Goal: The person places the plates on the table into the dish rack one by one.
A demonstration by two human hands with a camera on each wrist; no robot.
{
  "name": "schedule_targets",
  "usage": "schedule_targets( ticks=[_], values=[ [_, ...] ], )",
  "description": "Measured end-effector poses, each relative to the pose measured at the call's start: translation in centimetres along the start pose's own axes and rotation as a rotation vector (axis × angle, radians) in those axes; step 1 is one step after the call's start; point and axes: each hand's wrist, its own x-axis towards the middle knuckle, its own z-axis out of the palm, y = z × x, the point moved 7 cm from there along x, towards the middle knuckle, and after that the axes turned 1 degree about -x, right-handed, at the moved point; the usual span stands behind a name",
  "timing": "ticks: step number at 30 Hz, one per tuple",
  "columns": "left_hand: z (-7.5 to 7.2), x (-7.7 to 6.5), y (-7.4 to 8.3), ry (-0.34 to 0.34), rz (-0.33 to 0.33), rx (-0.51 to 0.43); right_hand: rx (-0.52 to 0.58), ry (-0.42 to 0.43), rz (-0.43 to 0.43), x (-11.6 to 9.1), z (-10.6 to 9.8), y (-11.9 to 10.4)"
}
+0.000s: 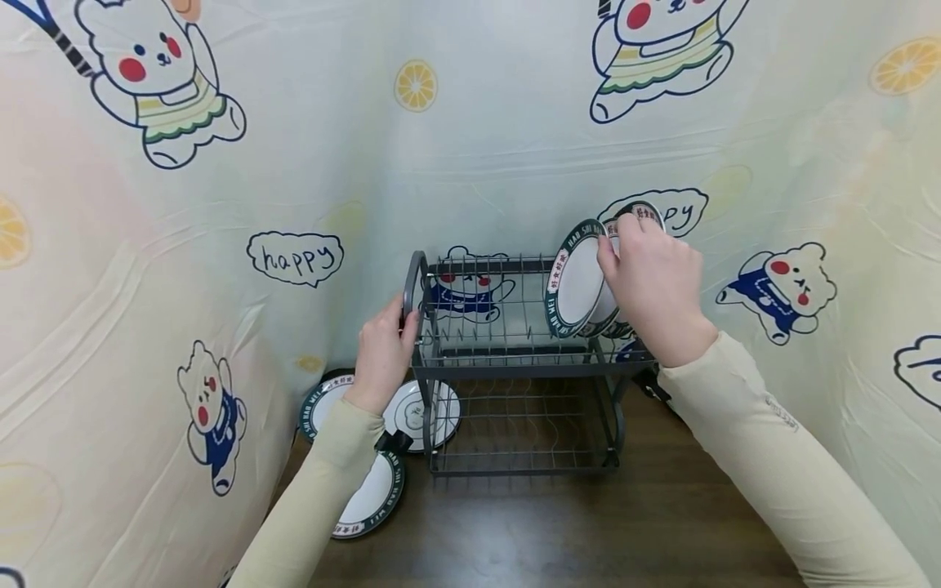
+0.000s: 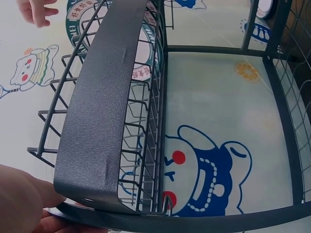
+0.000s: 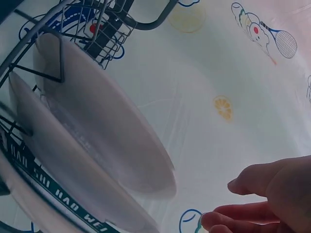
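A dark metal two-tier dish rack point(image 1: 515, 371) stands on the table. My left hand point(image 1: 384, 355) grips its left end; in the left wrist view the thumb and fingers point(image 2: 22, 201) go round the frame's rim. Several white plates with green lettered rims point(image 1: 577, 282) stand on edge at the right of the upper tier. Over them in the head view is my right hand point(image 1: 657, 286). The right wrist view shows that hand point(image 3: 272, 199) apart from the plates point(image 3: 112, 111), its fingers loosely bent with nothing between them.
Left of the rack, a green-rimmed plate point(image 1: 371, 490) lies on the brown table point(image 1: 529, 531), with another plate point(image 1: 318, 402) and a smaller white dish point(image 1: 444, 412) behind it. A printed cloth point(image 1: 478, 163) hangs close behind the rack and along both sides.
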Motion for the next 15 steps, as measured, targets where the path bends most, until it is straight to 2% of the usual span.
schedule_targets(
  ticks=[5, 15],
  values=[
    [0.0, -0.1, -0.1, 0.001, -0.001, -0.004, 0.018, 0.054, -0.016, -0.7, -0.7, 0.8],
    [0.2, -0.1, -0.2, 0.002, -0.003, 0.001, 0.037, 0.054, 0.010, -2.5, -2.0, 3.0]
  ],
)
